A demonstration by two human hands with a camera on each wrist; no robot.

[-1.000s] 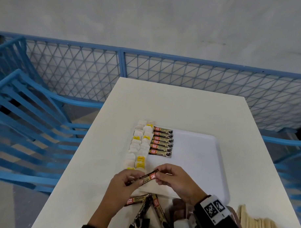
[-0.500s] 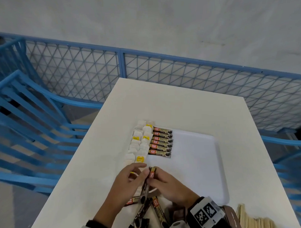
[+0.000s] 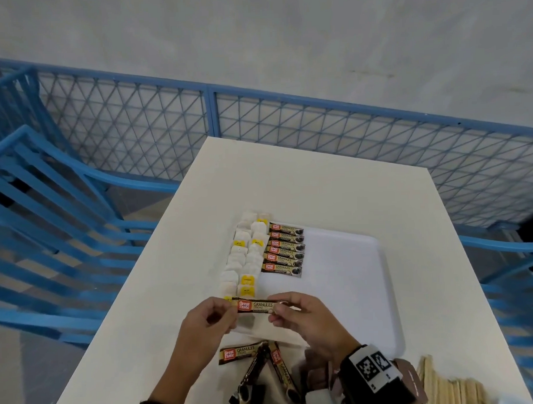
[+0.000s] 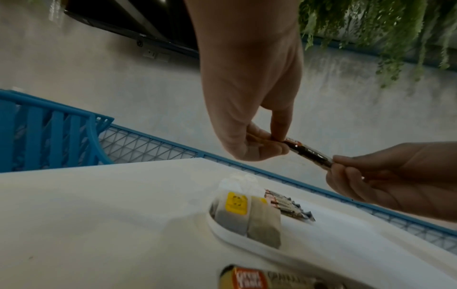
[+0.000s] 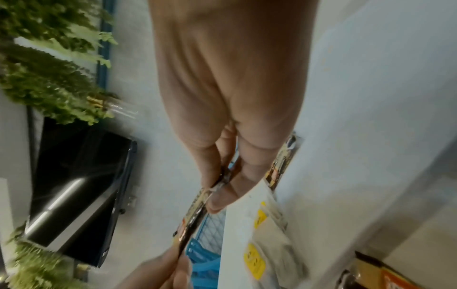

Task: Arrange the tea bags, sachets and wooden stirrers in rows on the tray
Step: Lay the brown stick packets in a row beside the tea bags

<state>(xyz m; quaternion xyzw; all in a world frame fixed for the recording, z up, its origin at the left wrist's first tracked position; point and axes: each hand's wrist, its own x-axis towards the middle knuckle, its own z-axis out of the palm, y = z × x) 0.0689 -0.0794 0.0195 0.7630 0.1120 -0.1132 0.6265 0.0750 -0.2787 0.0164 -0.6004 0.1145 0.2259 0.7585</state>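
A: The sachet (image 3: 256, 306) is held level above the near left part of the tray (image 3: 368, 292), its long axis running left to right, parallel to the sachets (image 3: 286, 252) already laid in a column toward the tray's far left corner.

B: And where does the open place lie from it?

A: Straight ahead, toward the far edge; the bare strip just nearer than the last laid sachet is judged to be the next slot. No turning seems needed, only a carry forward and a lowering. Neither hand is clearly nearer.

B: How is it gripped?

A: The red-labelled end is pinched between thumb and fingertip of the left hand (image 3: 209, 320); the other end is pinched likewise by the right hand (image 3: 305, 316). The remaining fingers of both are curled in loosely.

B: What else is placed?

A: Tea bags (image 3: 244, 257) stand in two columns along the tray's left edge. More loose sachets (image 3: 255, 358) lie off the tray's near edge, and wooden stirrers (image 3: 444, 386) lie at the table's (image 3: 319, 182) near right corner.
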